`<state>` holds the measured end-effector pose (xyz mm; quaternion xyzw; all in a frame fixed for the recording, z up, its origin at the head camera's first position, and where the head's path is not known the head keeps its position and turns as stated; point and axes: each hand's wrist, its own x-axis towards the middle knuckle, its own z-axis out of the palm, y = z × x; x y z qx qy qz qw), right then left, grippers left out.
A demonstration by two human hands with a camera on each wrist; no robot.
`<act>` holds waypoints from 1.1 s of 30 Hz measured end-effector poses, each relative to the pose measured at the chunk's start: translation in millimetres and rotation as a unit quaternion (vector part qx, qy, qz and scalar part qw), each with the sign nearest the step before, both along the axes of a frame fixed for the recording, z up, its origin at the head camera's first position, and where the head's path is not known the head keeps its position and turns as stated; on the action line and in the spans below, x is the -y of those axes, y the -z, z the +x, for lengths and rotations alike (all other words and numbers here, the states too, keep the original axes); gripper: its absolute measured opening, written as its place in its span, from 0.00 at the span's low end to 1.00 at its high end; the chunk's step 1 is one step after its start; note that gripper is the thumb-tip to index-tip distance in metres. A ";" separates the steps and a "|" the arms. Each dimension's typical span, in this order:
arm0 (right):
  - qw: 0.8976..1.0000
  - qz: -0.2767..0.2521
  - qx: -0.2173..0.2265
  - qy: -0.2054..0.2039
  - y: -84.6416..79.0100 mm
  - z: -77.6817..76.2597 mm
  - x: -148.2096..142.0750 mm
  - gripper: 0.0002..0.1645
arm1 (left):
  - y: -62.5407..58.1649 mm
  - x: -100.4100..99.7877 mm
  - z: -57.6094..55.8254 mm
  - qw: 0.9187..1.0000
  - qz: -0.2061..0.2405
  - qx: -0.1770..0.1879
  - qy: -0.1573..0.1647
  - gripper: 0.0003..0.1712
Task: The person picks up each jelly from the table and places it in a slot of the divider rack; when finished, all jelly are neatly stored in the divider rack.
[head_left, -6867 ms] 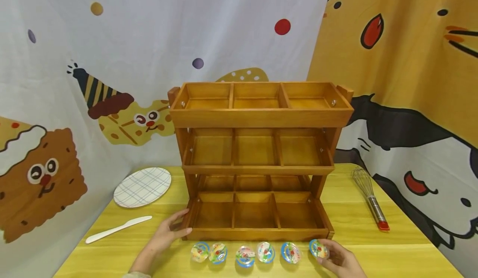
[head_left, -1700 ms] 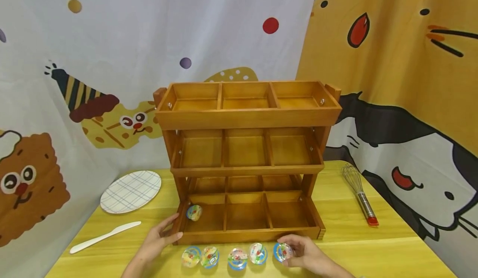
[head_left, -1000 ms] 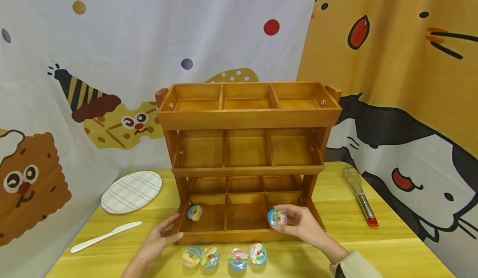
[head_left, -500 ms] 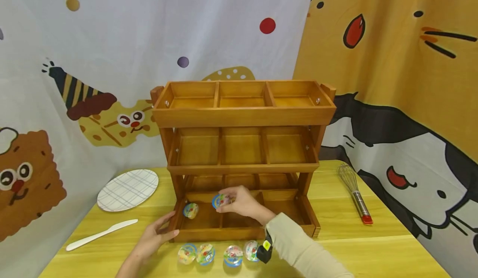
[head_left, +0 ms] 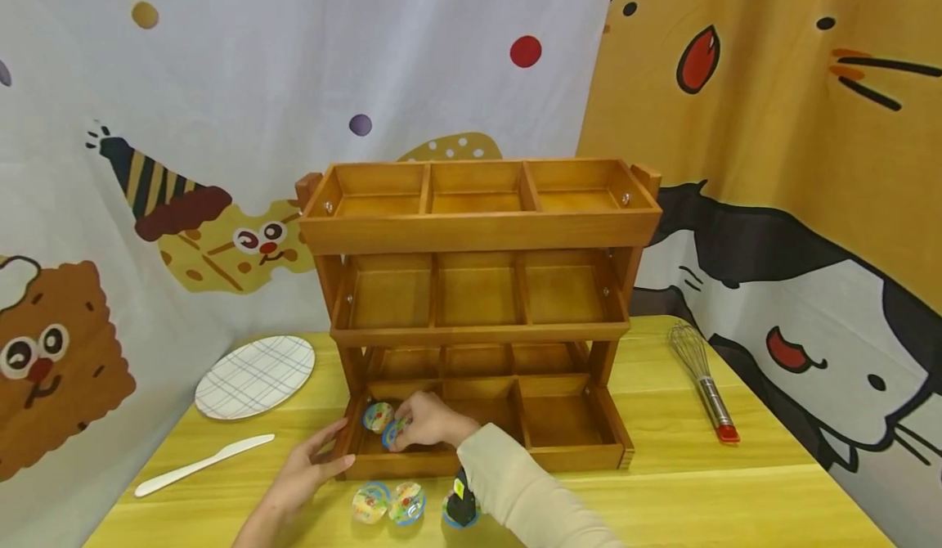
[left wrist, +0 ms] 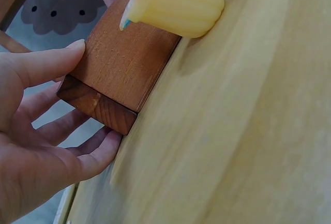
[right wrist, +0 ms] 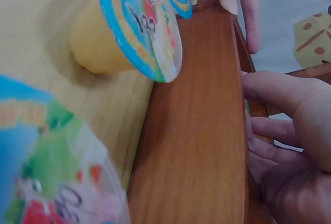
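A brown wooden three-tier rack point(head_left: 482, 233) stands on the table, each tray divided into three compartments. My left hand point(head_left: 298, 470) grips the left front corner of its bottom tray, thumb on the front board point(left wrist: 124, 53). My right hand point(head_left: 430, 424) pinches a jelly cup point(head_left: 392, 435) with a blue-rimmed printed lid, low inside that tray's left compartment. Just behind it sits another jelly cup point(head_left: 379, 417), tilted against the left side. In front of the rack, two yellow jelly cups point(head_left: 370, 503) point(head_left: 407, 504) lie side by side. A third cup point(head_left: 451, 517) is partly covered by my right wrist's camera.
A checked white plate point(head_left: 255, 378) and a white plastic knife point(head_left: 204, 465) lie to the left. On the right is a whisk point(head_left: 708, 390) with a red-tipped handle. A cartoon-printed cloth point(head_left: 294, 82) hangs behind and along both sides of the table.
My right hand has picked the rightmost jelly cup from the front row and carried it left into the bottom-left compartment, beside the cup placed earlier. My left hand keeps its grip on the corner.
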<state>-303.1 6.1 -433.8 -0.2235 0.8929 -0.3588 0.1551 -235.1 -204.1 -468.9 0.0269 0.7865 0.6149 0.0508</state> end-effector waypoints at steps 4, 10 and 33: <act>1.000 0.023 -0.015 -0.008 0.1 -0.2 4.4 0.25 | -2.0 -0.2 0.4 1.000 0.004 -0.002 -0.001 0.38; 1.000 0.022 -0.011 -0.006 -1.8 0.5 6.6 0.25 | -3.2 1.5 0.2 1.000 0.007 -0.003 -0.001 0.38; 0.959 -0.274 0.069 -0.022 -16.0 30.0 -64.6 0.25 | -0.1 -0.1 3.1 1.000 0.018 -0.004 -0.007 0.38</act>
